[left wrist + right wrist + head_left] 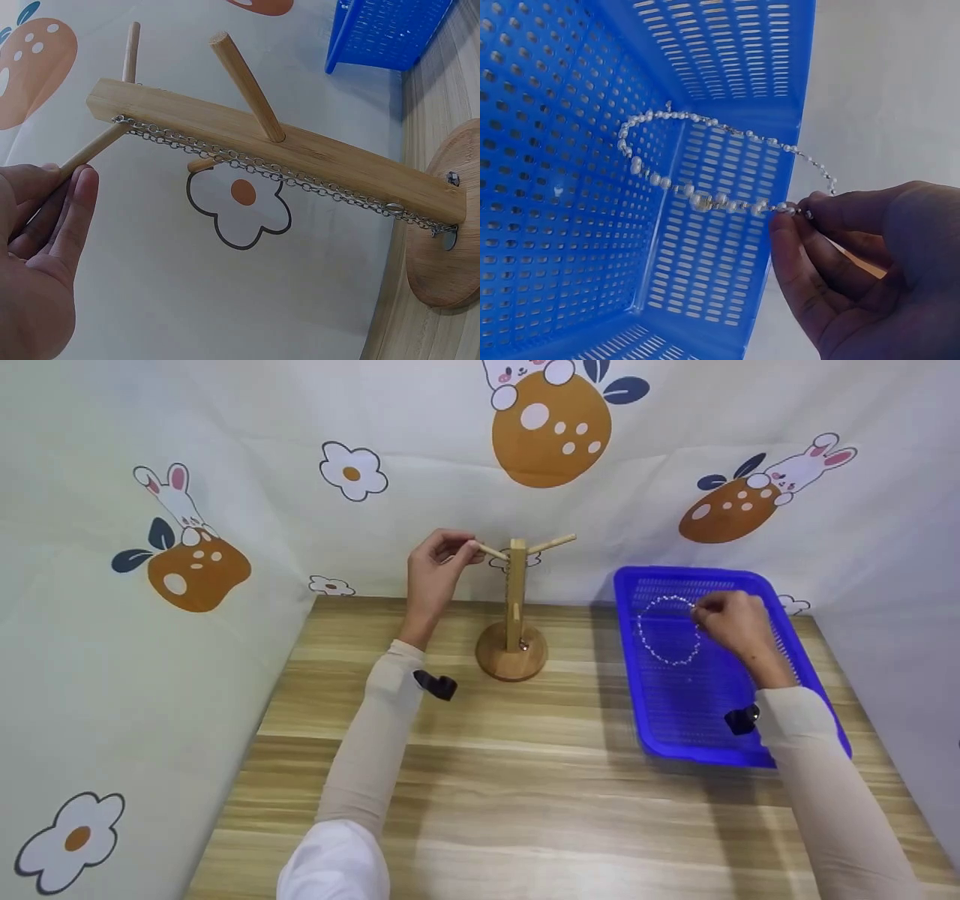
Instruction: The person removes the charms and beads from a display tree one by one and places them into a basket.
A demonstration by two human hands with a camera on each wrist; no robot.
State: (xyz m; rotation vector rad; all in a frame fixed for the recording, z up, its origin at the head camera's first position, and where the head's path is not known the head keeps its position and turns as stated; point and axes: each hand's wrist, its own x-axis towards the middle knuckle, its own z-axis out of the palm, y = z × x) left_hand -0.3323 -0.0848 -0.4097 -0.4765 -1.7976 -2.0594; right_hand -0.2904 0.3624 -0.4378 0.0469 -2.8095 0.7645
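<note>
My left hand point(439, 574) pinches the end of a wooden peg point(94, 148) near the top of a wooden jewelry stand point(515, 592). A silver chain necklace point(247, 165) hangs from that peg along the post, its small pendant point(450, 238) down by the round base point(495, 656). Over at the right, my right hand point(739, 622) pinches a beaded necklace point(701, 202) of white pearl-like beads between thumb and fingertips. The necklace hangs as an open loop over the blue basket point(641, 712).
The basket's slotted walls point(727, 247) rise around the beaded necklace. Behind the stand, a cloth backdrop point(420, 405) with rabbit and flower prints meets the back of the wood-grain table point(525, 810). A second upper peg point(555, 543) points right, and a lower one point(247, 86) juts from the post.
</note>
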